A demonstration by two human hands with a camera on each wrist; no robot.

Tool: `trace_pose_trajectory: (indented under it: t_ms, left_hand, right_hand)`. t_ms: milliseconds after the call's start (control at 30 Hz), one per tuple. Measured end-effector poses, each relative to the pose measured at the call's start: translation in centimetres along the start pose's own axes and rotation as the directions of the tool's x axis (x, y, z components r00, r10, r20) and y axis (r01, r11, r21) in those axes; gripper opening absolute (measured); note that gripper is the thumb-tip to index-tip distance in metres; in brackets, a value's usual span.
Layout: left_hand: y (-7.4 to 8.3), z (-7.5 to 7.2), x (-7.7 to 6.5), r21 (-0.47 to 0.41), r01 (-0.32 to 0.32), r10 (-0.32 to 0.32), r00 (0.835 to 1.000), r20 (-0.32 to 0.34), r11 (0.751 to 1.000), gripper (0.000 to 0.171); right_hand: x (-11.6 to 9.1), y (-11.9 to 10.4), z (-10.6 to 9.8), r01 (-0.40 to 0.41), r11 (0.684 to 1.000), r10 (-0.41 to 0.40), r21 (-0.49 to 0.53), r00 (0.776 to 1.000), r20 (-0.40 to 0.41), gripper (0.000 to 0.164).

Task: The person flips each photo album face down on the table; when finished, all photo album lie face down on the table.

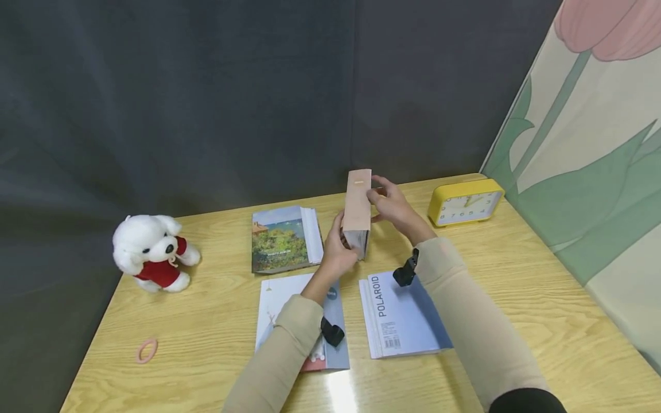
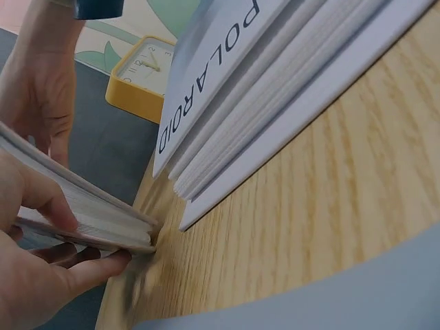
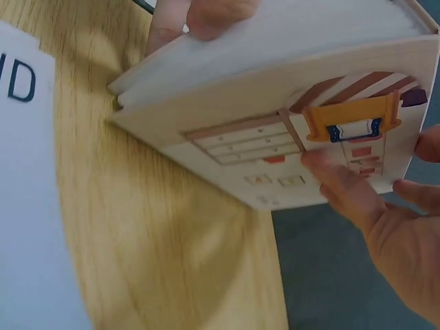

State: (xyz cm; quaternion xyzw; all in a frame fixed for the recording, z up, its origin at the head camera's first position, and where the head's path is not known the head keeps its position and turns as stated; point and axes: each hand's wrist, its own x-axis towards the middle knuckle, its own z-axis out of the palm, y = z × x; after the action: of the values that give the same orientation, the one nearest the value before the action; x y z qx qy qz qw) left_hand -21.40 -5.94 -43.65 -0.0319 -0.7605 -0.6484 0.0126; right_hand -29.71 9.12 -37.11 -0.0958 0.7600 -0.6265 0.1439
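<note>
A thick photo album (image 1: pixel 358 201) with a pale pink spine stands on edge near the back of the table. My left hand (image 1: pixel 338 252) grips its near end; in the left wrist view the thumb lies on the page edges (image 2: pixel 103 223) and the other fingers lie under a cover. On the album's right side is my right hand (image 1: pixel 392 207). Its fingers (image 3: pixel 344 189) touch the cover (image 3: pixel 234 151), printed with drawers and a striped awning, and reach its edge in the right wrist view.
Nearby lie a landscape photo album (image 1: pixel 279 241), a white-and-grey album (image 1: pixel 338 344) under the left forearm, and a blue POLAROID album (image 1: pixel 408 321). A yellow clock (image 1: pixel 466 202) stands right, a plush dog (image 1: pixel 155 252) left. A pink ring (image 1: pixel 147 350) lies front left. Dark curtain (image 1: pixel 232 103) hangs behind.
</note>
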Motion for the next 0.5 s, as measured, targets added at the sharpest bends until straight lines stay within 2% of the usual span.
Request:
trace_pose_trajectory:
  t_ms: [100,233,333,400,500]
  left_hand:
    - [0.0,0.2,0.0,-0.042,0.002,-0.002,1.000,0.003,0.999,0.094]
    - [-0.1,0.4,0.1,-0.019,-0.039,0.039,0.999,-0.016,0.999,0.085]
    - [-0.2,0.4,0.3,0.071,-0.045,0.047,0.998,-0.028,0.996,0.077]
    - [-0.2,0.4,0.3,0.164,-0.018,0.024,0.999,-0.031,0.986,0.071]
    - [-0.4,0.2,0.2,0.330,0.026,-0.023,1.000,-0.013,0.944,0.064]
  right_hand:
    - [-0.4,0.4,-0.6,-0.005,1.000,0.005,0.005,1.000,-0.019,0.057]
    - [-0.9,1.4,-1.6,0.013,1.000,-0.012,0.007,0.996,-0.085,0.052]
    - [-1.2,2.4,-2.4,0.012,1.000,-0.016,-0.025,0.990,-0.144,0.046]
    - [-1.3,3.3,-2.8,-0.026,0.998,0.014,-0.064,0.984,-0.179,0.044]
    - [-1.5,4.4,-3.2,-0.122,0.977,0.086,-0.173,0.975,-0.203,0.044]
